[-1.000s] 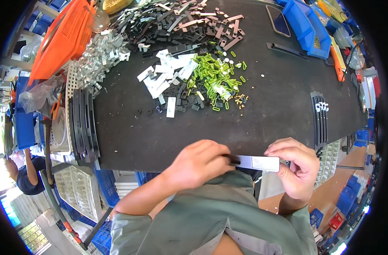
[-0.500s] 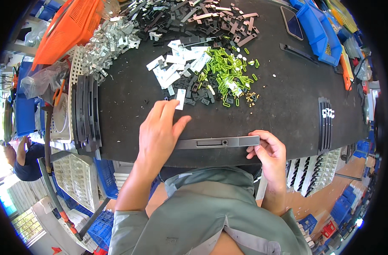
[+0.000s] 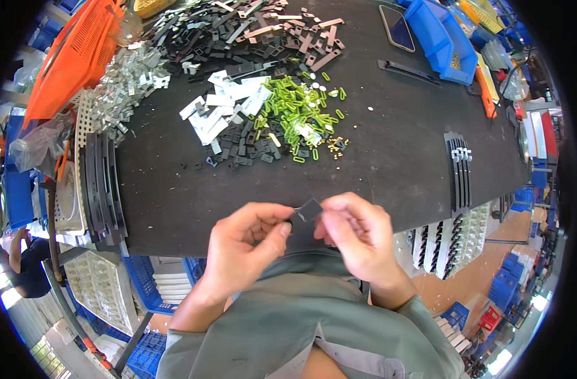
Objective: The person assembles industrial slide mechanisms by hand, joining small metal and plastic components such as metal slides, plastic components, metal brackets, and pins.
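Observation:
Low over the near part of the black tabletop, my two hands face each other. Between their fingertips is a small dark flat piece (image 3: 309,209) with a thin pale edge on its left side. My right hand (image 3: 359,235) pinches its right end. The fingers of my left hand (image 3: 247,243) are closed at the pale edge; what exactly they grip is too small to make out. I cannot tell whether the dark piece is the end of the grey bar. Beyond my hands lie white labels (image 3: 206,131), green oval rings (image 3: 295,104) and small black parts (image 3: 241,146).
Metal clips (image 3: 127,85) and black and grey parts (image 3: 238,28) are heaped farther back. Dark strips lie at left (image 3: 99,189) and right (image 3: 460,180). A phone (image 3: 397,28) and blue bin (image 3: 440,47) are at back right. Another person (image 3: 33,265) is at far left.
My left hand has left the white label pile and come down to meet my right hand. The grey bar no longer shows lengthwise. The view has shifted, so the table's contents appear farther left.

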Demonstrator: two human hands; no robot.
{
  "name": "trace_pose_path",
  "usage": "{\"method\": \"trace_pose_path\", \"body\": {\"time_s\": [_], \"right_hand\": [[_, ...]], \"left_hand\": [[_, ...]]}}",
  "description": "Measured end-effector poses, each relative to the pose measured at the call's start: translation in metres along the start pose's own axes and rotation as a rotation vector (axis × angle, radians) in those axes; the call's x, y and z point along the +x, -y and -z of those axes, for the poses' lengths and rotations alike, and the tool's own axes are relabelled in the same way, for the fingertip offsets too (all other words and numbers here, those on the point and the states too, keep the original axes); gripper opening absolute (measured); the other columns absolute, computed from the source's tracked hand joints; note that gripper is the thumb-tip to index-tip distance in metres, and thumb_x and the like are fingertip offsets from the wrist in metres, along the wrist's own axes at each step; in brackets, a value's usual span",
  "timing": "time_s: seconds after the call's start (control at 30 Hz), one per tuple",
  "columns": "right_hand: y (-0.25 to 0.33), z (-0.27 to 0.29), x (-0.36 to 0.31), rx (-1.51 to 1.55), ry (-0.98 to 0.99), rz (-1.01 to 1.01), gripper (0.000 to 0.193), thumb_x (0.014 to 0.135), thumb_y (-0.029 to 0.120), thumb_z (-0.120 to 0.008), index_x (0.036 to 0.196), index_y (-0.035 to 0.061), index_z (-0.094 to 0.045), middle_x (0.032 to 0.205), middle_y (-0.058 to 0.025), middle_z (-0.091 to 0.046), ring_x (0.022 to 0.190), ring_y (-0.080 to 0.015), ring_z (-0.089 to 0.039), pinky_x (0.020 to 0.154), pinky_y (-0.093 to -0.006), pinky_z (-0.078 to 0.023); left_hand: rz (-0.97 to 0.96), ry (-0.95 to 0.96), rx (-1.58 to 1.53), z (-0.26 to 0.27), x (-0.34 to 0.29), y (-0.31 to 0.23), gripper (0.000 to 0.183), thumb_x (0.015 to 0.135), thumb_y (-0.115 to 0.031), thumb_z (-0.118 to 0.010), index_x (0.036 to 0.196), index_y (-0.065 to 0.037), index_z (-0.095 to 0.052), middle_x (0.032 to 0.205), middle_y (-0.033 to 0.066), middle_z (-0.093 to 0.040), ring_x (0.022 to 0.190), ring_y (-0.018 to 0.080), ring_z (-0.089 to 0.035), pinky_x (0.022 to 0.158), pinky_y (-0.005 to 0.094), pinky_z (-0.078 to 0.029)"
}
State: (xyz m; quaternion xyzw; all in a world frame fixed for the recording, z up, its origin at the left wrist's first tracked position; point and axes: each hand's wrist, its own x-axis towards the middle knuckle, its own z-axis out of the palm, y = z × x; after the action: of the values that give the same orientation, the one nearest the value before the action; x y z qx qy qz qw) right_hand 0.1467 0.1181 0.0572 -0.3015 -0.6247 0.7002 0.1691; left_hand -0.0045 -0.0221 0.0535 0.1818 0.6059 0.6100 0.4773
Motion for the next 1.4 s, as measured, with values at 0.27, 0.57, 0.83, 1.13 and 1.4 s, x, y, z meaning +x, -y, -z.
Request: {"method": "trace_pose_path", "body": {"time_s": [0.27, 0.57, 0.83, 1.13, 1.4], "right_hand": [[-0.016, -0.014, 0.000, -0.300, 0.035, 0.204, 0.011, 0.099, 0.005, -0.066, 0.091, -0.0024, -0.065, 0.072, -0.0095, -0.066, 0.058, -0.0148, -0.058, 0.054, -0.0292, -0.044], [-0.018, -0.008, -0.009, -0.200, 0.106, 0.115, 0.001, 0.095, -0.003, -0.063, 0.096, -0.0022, -0.063, 0.070, -0.0068, -0.065, 0.056, -0.0104, -0.056, 0.054, -0.0265, -0.044], [-0.029, -0.022, -0.012, 0.126, -0.106, -0.015, 0.007, 0.091, -0.003, -0.065, 0.084, -0.0007, -0.067, 0.066, 0.0063, -0.057, 0.059, 0.0007, -0.046, 0.051, -0.0220, -0.037], [-0.063, -0.061, -0.024, -0.852, 0.422, 0.701, 0.032, 0.096, 0.027, -0.066, 0.113, 0.0001, -0.068, 0.105, -0.0124, -0.066, 0.107, -0.0260, -0.065, 0.090, -0.0398, -0.053], [-0.136, -0.100, -0.014, -1.436, 0.181, 0.607, 0.054, 0.112, 0.033, -0.034, 0.158, 0.0059, -0.027, 0.168, -0.0126, -0.027, 0.153, -0.0253, -0.032, 0.128, -0.0434, -0.026]], "left_hand": [[-0.781, -0.067, 0.861, -0.009, 0.003, 0.022, 0.038, 0.077, 0.005, -0.080, 0.114, 0.007, -0.072, 0.107, 0.0179, -0.074, 0.092, 0.0295, -0.074, 0.081, 0.0362, -0.061], [-0.690, 0.103, 0.794, -0.001, 0.002, 0.017, 0.034, 0.081, 0.006, -0.078, 0.115, 0.006, -0.072, 0.109, 0.0200, -0.075, 0.094, 0.0320, -0.075, 0.080, 0.0353, -0.060], [-0.486, 0.129, 0.177, 0.013, -0.002, 0.020, 0.041, 0.082, 0.006, -0.080, 0.122, 0.002, -0.072, 0.119, 0.0197, -0.073, 0.103, 0.0286, -0.073, 0.086, 0.0377, -0.061], [-0.715, -0.079, 0.887, 0.006, 0.008, -0.016, 0.032, 0.078, 0.007, -0.080, 0.109, 0.003, -0.075, 0.113, 0.0193, -0.073, 0.097, 0.0299, -0.073, 0.082, 0.0350, -0.061], [-0.293, -1.010, 1.630, -0.092, 0.016, 0.121, 0.051, 0.100, -0.020, -0.054, 0.147, -0.003, -0.049, 0.149, 0.0203, -0.054, 0.139, 0.0395, -0.051, 0.119, 0.0496, -0.040]]}}
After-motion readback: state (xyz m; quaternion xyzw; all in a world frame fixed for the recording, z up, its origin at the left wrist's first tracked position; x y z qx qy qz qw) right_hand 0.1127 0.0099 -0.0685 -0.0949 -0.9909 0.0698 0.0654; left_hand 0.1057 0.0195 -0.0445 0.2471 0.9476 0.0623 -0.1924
